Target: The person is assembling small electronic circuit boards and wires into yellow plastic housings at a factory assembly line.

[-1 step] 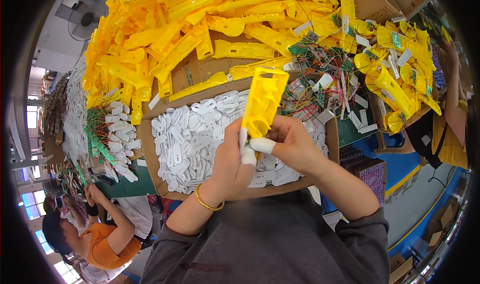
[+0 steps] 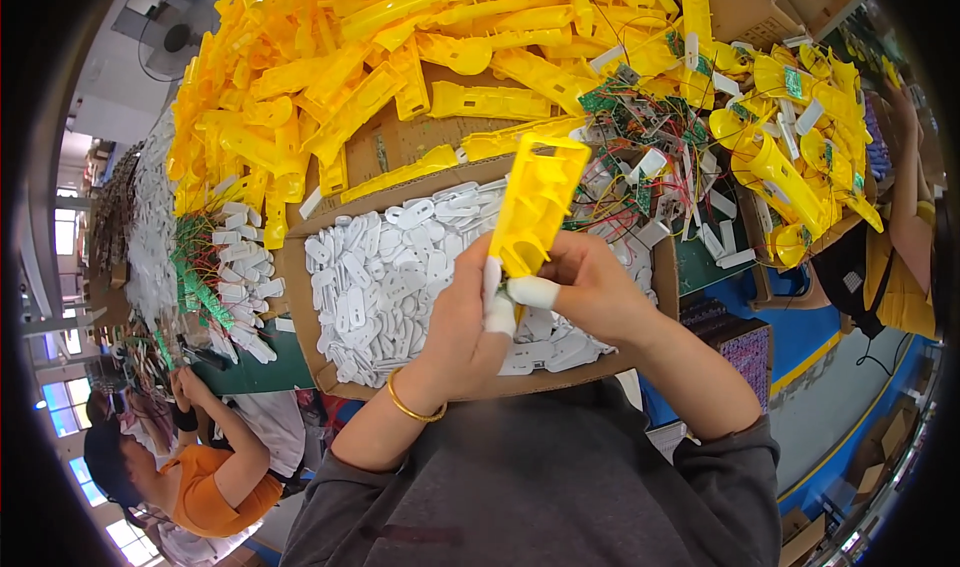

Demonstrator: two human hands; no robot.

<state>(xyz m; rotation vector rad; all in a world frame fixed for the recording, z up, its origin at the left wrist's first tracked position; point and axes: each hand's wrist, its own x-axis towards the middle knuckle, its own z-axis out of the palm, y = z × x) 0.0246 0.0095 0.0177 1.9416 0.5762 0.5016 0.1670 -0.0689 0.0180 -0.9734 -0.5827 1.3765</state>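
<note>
Upright between my hands is a yellow plastic casing, its ribbed hollow inside showing and its lower end hidden by my fingers. My left hand is closed on the casing's lower left side. My right hand grips the lower right side, thumb pressed in toward the bottom end. White coverings wrap the thumbs and a finger. Whether a small part is also pinched between the thumbs I cannot tell. Below the hands is a cardboard box full of small white oblong plastic pieces.
A large heap of yellow casings lies beyond the box. Wired green circuit boards tangle at the right, beside casings fitted with boards. More wired boards lie at left. A co-worker in orange sits at left, another person's arm at right.
The casing has shifted slightly right and turned a little, its upper end leaning further right. Both hands keep their grip and have moved only slightly.
</note>
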